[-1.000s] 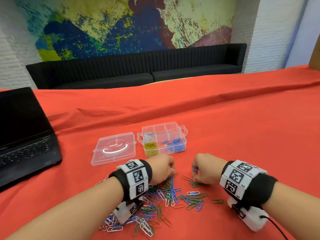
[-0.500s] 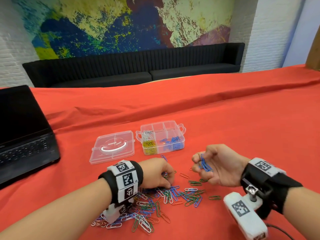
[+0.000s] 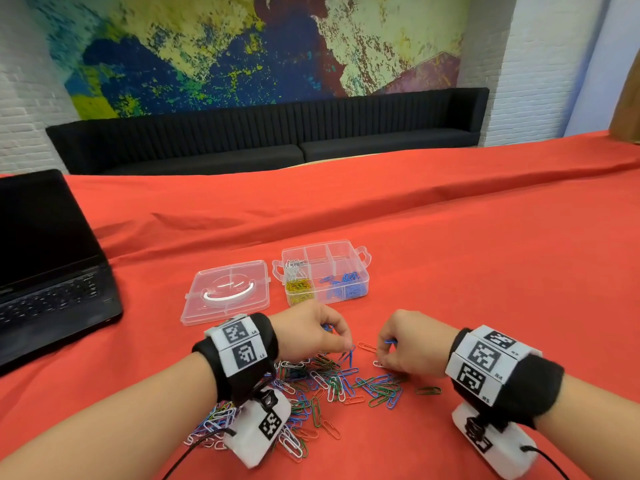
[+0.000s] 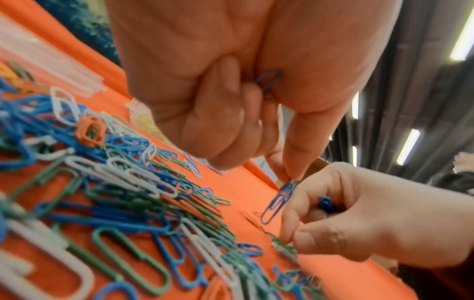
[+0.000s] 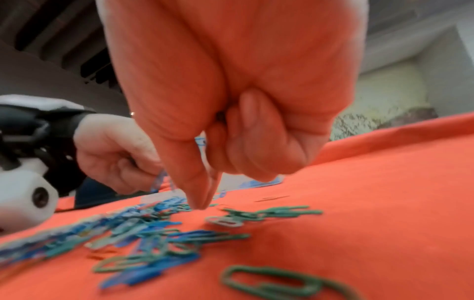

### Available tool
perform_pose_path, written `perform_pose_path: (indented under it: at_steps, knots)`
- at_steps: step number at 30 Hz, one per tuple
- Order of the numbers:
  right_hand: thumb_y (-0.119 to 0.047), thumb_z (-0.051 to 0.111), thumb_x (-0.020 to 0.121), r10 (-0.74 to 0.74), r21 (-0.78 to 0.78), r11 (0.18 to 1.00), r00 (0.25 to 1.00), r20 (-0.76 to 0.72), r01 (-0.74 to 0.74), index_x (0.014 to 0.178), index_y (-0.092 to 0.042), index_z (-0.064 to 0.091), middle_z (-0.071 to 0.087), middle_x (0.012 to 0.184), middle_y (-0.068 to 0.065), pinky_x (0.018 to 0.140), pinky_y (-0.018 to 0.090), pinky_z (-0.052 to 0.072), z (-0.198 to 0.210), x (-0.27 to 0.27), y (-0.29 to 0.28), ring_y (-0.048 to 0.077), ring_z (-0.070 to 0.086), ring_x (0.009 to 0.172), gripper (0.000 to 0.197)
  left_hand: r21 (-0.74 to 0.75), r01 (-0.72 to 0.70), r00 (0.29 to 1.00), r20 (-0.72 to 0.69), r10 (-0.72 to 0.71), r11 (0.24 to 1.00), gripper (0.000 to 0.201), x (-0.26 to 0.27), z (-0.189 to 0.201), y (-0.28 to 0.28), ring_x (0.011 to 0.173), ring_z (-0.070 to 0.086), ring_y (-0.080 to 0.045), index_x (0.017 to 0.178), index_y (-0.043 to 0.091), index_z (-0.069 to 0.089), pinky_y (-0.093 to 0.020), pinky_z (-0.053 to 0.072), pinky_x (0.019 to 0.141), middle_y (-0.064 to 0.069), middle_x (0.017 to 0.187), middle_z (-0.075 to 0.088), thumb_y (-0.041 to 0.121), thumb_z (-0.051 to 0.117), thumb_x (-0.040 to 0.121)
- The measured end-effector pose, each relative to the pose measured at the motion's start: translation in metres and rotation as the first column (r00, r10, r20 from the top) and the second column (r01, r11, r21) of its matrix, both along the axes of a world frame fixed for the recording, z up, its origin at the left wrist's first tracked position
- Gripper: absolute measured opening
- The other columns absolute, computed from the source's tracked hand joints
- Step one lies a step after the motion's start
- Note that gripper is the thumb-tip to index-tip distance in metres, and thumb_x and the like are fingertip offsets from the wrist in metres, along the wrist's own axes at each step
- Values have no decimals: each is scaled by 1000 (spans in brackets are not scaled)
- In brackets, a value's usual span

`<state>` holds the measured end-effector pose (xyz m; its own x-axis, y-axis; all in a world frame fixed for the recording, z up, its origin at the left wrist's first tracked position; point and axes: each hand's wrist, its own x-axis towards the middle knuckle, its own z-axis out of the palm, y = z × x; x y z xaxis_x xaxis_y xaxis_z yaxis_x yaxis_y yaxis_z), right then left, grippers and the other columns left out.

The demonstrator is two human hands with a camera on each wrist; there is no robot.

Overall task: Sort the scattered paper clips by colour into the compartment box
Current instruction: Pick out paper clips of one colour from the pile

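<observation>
A pile of mixed paper clips [image 3: 332, 379] in blue, green, white and orange lies on the red cloth in front of me. My left hand [image 3: 346, 348] pinches one blue clip [image 4: 279, 201] between thumb and forefinger just above the pile, and its curled fingers hold another blue clip [image 4: 268, 80]. My right hand [image 3: 381, 358] keeps a few blue clips [image 4: 325, 204] in its curled fingers, and its thumb and forefinger reach down to the clips [image 5: 223, 220] at the pile's right edge. The clear compartment box [image 3: 323, 244] stands beyond, holding white, yellow and blue clips in separate compartments.
The box's clear lid [image 3: 227, 291] lies flat just left of it. An open black laptop [image 3: 45, 258] sits at the far left. A lone green clip [image 3: 428, 390] lies to the right of the pile. A black sofa lines the far wall.
My right hand, raised palm-up with blue clips half a second ago, has turned over and come down to the pile. My left hand has lifted a blue clip from the pile.
</observation>
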<state>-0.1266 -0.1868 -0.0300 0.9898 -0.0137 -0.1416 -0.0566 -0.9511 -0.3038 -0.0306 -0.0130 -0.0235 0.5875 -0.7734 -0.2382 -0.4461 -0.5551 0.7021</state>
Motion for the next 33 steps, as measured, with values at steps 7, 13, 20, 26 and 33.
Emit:
perform_pose_path:
  at_steps: [7, 13, 20, 26, 33]
  knots:
    - [-33, 71, 77, 27, 34, 999, 999, -32, -26, 82, -15, 73, 61, 68, 0, 61, 22, 43, -2, 10, 27, 13, 54, 64, 20, -168, -281, 861, -478, 171, 945, 23, 4, -2, 15, 38, 15, -6, 72, 19, 54, -7, 15, 39, 4, 51, 20, 12, 55, 94]
    - [-20, 60, 79, 23, -10, 1000, 997, -67, -24, 52, -10, 42, 40, 50, 2, 53, 24, 36, -7, 13, 25, 24, 42, 61, 34, -230, -369, 793, -584, 175, 900, 20, 6, 1, 27, 38, 13, -5, 74, 17, 55, -5, 14, 39, 2, 56, 18, 9, 55, 92]
    - [-32, 72, 78, 29, -8, 1000, 994, -103, -30, 58, -15, 57, 50, 55, -2, 54, 22, 36, -5, 10, 24, 18, 49, 62, 31, -224, -382, 764, -623, 170, 896, 25, 7, 1, 28, 38, 14, -5, 71, 16, 51, -6, 13, 37, 3, 54, 19, 9, 50, 94]
    - [-24, 66, 83, 69, 94, 994, 995, -77, -62, 68, -16, 63, 46, 53, -7, 46, 12, 32, 0, 5, 17, 6, 42, 50, 18, -265, -436, 481, -876, -26, 860, 11, 5, 0, 34, 39, 20, -8, 67, 18, 45, -10, 11, 38, 0, 56, 27, 19, 42, 77]
    - [-27, 71, 77, 162, 12, 987, 983, -91, -162, 87, -21, 73, 49, 57, -10, 50, 12, 32, 2, -11, 16, 4, 45, 54, 12, -282, -390, 595, -804, 6, 876, 37, -9, -7, 19, 37, 18, -6, 63, 16, 39, -9, 14, 32, 0, 52, 35, 35, 53, 92]
